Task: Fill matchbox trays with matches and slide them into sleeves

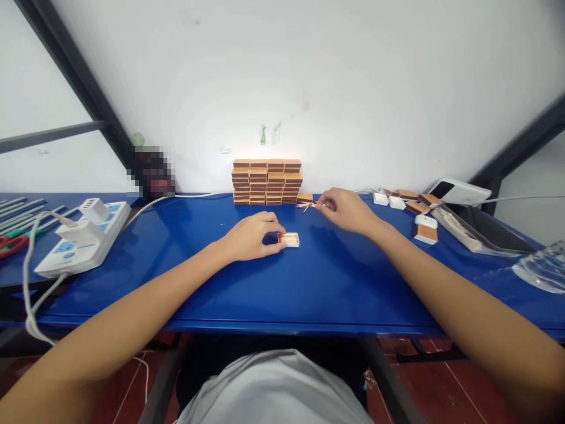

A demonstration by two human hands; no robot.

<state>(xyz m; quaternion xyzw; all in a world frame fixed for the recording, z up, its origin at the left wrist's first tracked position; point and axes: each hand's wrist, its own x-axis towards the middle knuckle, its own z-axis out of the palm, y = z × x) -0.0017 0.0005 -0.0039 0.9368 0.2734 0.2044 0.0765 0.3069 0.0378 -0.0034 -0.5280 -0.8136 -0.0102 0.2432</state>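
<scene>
My left hand (256, 235) grips the left end of a small white matchbox tray (291, 244) between thumb and fingers. The tray lies on the blue table, filled with red-tipped matches. Farther back and to the right, my right hand (339, 206) has its fingertips pinched together at a small loose pile of matches (305, 206). Whether a match is between those fingertips is too small to make out. Behind the hands, brown matchboxes (267, 182) stand stacked in several columns against the wall. One more matchbox (305, 197) lies at the stack's right foot.
A white power strip (83, 241) with plugs and cables lies on the left of the blue table (309, 294). Beyond it are grey rods and red-handled scissors (13, 244). Loose matchboxes (426, 232), a white device (459, 191) and a plastic bag (542, 268) occupy the right side.
</scene>
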